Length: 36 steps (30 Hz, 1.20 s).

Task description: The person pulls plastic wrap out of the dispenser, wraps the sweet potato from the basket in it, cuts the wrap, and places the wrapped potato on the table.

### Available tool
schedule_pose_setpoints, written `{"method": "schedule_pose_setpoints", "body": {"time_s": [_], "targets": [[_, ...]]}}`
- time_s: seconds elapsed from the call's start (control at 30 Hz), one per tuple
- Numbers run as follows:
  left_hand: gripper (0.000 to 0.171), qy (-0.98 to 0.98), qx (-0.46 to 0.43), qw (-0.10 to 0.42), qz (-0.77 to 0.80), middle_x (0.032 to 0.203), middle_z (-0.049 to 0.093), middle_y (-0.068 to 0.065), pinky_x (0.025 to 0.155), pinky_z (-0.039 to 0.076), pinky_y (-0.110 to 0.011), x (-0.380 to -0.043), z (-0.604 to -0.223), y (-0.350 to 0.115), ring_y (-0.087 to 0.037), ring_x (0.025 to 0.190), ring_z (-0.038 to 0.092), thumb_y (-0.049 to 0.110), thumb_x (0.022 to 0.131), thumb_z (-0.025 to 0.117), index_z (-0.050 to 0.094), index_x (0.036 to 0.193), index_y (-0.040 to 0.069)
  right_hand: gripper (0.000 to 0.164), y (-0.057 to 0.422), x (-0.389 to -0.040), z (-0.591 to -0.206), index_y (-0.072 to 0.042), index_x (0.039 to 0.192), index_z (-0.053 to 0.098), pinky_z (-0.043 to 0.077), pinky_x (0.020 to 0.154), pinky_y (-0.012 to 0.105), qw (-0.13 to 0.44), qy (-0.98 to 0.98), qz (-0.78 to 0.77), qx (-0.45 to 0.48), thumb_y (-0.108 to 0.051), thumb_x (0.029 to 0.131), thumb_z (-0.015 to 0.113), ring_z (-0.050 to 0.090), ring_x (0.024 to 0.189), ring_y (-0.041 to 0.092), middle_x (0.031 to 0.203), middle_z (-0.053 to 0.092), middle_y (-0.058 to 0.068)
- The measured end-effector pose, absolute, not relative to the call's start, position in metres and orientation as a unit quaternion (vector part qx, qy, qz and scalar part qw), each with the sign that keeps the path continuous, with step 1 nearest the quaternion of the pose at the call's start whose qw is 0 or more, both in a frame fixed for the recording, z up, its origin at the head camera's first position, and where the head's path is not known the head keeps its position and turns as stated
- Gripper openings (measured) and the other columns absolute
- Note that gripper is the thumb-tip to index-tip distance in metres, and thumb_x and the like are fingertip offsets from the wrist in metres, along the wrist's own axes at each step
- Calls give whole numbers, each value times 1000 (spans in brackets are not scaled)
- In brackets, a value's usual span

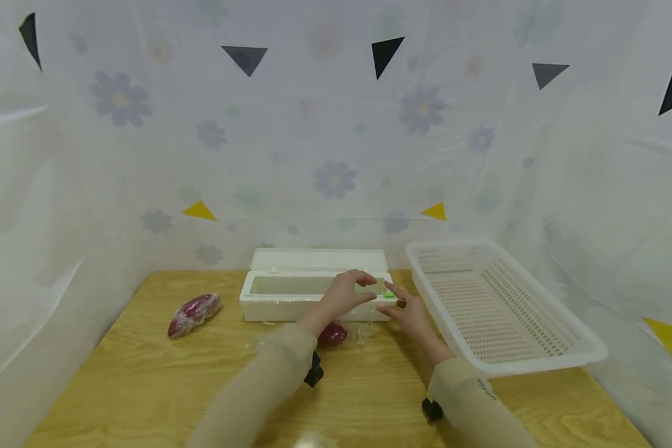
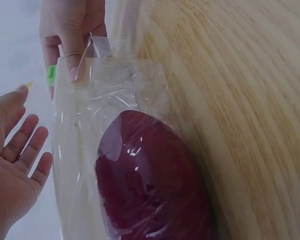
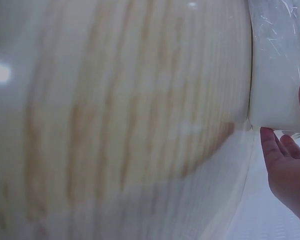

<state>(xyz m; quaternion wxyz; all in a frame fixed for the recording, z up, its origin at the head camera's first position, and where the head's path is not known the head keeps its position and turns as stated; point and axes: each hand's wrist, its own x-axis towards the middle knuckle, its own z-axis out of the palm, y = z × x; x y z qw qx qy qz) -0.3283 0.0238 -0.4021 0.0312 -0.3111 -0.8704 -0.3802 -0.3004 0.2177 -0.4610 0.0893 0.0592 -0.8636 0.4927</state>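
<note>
A white cling film box [image 1: 313,309] with its lid tipped back stands at the far side of the wooden table. My right hand [image 1: 414,317] grips its right end, the thumb on the front face and fingers by the green cutter slider [image 2: 51,75]. Over the box's right part hovers my left hand [image 1: 344,294], fingers loosely bent and holding nothing. Close in front of the box lies a dark red, smooth oblong piece of produce [image 2: 152,180] with a pointed end, under clear film; my left forearm partly hides it in the head view. Film [image 2: 125,82] drapes along the box front.
A second dark red oblong piece [image 1: 193,314], wrapped in film, lies at the table's left. To the right stands a white perforated plastic basket [image 1: 537,367]. A patterned white curtain [image 1: 336,124] hangs behind and at both sides of the table.
</note>
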Motion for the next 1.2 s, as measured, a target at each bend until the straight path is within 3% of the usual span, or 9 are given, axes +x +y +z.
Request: {"method": "schedule_pose_setpoints", "body": {"time_s": [0.57, 0.77, 1.2], "targets": [[24, -854, -306, -36, -420, 103, 69, 1, 79, 51, -30, -346, -412, 41, -15, 95, 61, 29, 89, 67, 71, 108, 15, 67, 217, -303, -463, -19, 141, 45, 54, 71, 26, 66, -829, 552, 61, -15, 80, 74, 61, 108, 32, 145, 40, 17], [19, -848, -317, -43, -422, 106, 69, 0, 81, 51, -29, -349, -416, 45, -15, 99, 62, 26, 88, 68, 73, 102, 15, 67, 219, -305, -464, -21, 140, 46, 53, 69, 25, 64, -832, 549, 53, -17, 80, 75, 61, 109, 31, 145, 41, 15], [16, -860, -345, -13, -377, 94, 71, 0, 71, 50, -24, -352, -416, 43, -13, 86, 61, 24, 89, 66, 73, 98, 13, 67, 218, -302, -458, -16, 141, 45, 52, 64, 31, 67, -837, 540, 58, -16, 81, 74, 62, 107, 33, 144, 39, 23]]}}
